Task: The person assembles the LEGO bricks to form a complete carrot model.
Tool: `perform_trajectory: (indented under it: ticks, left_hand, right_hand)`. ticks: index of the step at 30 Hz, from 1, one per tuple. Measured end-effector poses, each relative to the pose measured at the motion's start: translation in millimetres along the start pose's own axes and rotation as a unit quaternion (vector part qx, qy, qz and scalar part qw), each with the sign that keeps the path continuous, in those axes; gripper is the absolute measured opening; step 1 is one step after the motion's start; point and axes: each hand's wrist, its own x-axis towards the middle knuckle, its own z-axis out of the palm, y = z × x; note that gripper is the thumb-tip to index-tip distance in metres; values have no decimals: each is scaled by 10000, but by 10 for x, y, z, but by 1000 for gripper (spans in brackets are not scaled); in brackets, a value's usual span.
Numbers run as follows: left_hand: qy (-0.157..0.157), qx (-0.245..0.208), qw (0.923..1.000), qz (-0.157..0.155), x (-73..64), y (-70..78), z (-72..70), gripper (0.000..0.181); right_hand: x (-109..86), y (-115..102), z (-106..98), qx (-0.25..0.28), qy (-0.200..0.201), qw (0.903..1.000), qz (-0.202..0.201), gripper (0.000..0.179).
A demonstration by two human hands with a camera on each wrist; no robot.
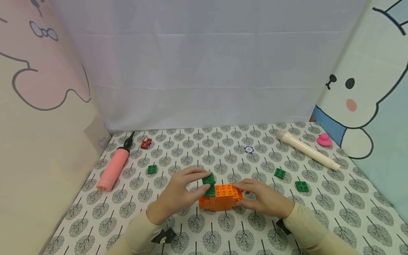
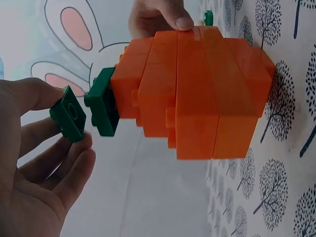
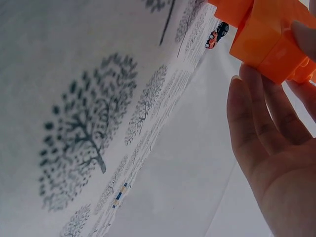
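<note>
My left hand [image 1: 180, 191] pinches a small green toy brick [image 2: 69, 113] between thumb and fingers. In the left wrist view this brick is apart from a second green brick [image 2: 102, 102], which is fixed on top of a stepped build of orange toy bricks [image 2: 192, 94]. The build stands on the table in front of me. My right hand [image 1: 266, 198] holds the build's right side, with thumb and fingers on opposite faces. The right wrist view shows orange bricks [image 3: 269, 42] between that thumb and the fingers.
Loose green bricks lie left [image 1: 152, 169] and right [image 1: 279, 173] on the tree-patterned tablecloth [image 1: 204, 233]. Farther out are a pink pump [image 1: 113, 170], a red toy car [image 1: 146, 143], a poker chip [image 1: 249, 149], a cream-coloured tube [image 1: 307, 150] and a pink rubber duck [image 1: 324, 140].
</note>
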Motion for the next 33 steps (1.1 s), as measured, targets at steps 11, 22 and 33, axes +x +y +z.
perform_trajectory:
  ticks: [11, 22, 33]
  left_hand:
    - [-578, -76, 9980, 232, 72, 66, 232, 34]
    - [-833, -36, 9965, 4, 50, 55, 255, 33]
    - [-1269, -423, 9898, -482, 71, 47, 221, 35]
  right_hand:
    - [5, 20, 4, 238, -47, 9996, -117, 54]
    - [-4, 16, 4, 77, -37, 10000, -29, 55]
    - [2, 29, 9, 159, -2, 9997, -189, 55]
